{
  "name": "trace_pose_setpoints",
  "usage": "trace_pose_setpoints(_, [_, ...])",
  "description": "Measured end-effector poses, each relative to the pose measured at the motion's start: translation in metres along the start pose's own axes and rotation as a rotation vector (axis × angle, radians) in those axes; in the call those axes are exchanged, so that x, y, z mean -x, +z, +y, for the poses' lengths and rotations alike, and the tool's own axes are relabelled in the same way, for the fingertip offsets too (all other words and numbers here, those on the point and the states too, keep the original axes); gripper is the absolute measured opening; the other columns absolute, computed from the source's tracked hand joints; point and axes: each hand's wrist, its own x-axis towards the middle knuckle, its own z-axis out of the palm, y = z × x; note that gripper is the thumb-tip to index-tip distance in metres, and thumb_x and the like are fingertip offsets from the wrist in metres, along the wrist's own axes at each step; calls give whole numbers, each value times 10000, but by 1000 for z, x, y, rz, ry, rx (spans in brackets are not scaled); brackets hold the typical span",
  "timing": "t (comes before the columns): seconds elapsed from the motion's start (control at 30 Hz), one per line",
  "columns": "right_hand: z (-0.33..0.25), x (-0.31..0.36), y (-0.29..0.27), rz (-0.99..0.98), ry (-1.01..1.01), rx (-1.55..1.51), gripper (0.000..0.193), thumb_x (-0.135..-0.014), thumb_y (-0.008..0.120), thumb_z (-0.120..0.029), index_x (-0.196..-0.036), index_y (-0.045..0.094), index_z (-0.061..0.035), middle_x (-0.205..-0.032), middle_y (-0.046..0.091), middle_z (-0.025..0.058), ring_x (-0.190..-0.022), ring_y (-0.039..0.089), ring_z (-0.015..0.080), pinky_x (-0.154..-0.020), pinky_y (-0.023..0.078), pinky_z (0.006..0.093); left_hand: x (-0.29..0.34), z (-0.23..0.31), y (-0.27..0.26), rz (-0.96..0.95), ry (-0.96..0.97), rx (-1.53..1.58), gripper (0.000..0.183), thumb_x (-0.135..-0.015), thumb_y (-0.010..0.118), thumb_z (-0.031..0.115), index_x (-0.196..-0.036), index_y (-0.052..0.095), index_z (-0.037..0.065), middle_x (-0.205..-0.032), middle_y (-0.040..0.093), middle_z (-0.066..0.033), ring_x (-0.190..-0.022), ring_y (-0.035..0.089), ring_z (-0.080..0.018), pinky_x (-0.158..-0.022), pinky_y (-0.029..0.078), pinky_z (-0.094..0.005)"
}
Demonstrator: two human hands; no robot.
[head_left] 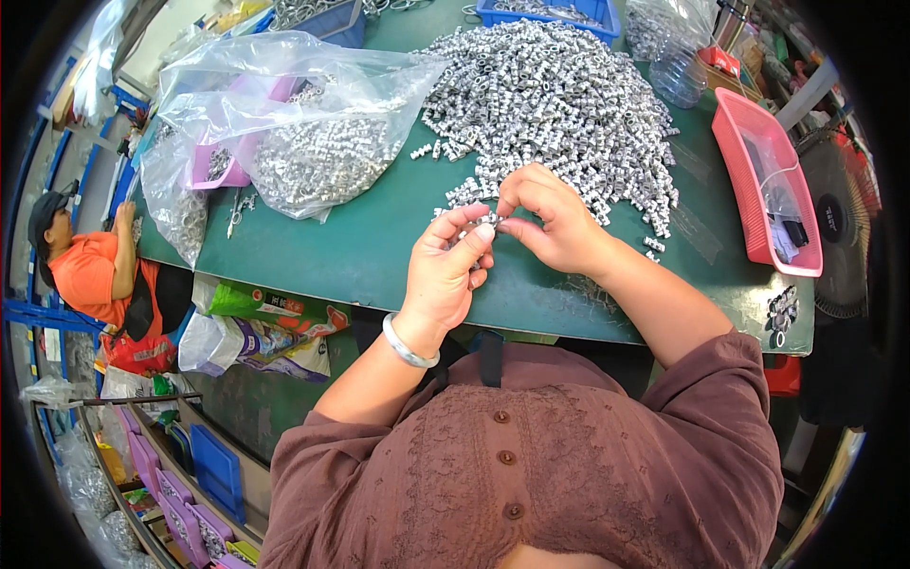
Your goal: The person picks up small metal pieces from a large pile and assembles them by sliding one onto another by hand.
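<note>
Above the near edge of the green table (351,256), my two hands meet. My left hand (444,270), a bangle on its wrist, is closed around a few small silver metal fittings (489,222), with the thumb pressed on top. My right hand (559,223) pinches at the same spot from the right; its fingertips hide what they grip. Just beyond my hands spreads a large heap of the same ribbed, ring-like metal fittings (550,104).
A clear plastic bag (322,161) of fittings lies at left, with a purple scoop-like container (223,161). A pink basket (730,142) and several loose rings (782,313) are at right. Blue bins (607,14) stand at the back. Another person (95,275) works at far left.
</note>
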Motion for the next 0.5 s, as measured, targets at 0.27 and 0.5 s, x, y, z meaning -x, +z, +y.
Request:
trace_pose_setpoints(0.27, [10,6,1,-210,-8,295,191,-643,685,-108,-792,580,-52,-883,519,74,-882,486,261,-777,379,367,-5,1,-14,-155,-195,415,148,-902,493,198,-981,533,79,-733,507,-9,-633,429,-103,-432,320,-170])
trace_pose_setpoints(0.5, [11,8,6,-235,43,412,159,-652,674,-135,-764,586,-65,-849,507,65,-874,478,245,-765,367,364,-7,1,-16,-229,-274,559,158,-904,487,209,-963,525,68,-742,463,-17,-629,399,-103,-424,323,-169])
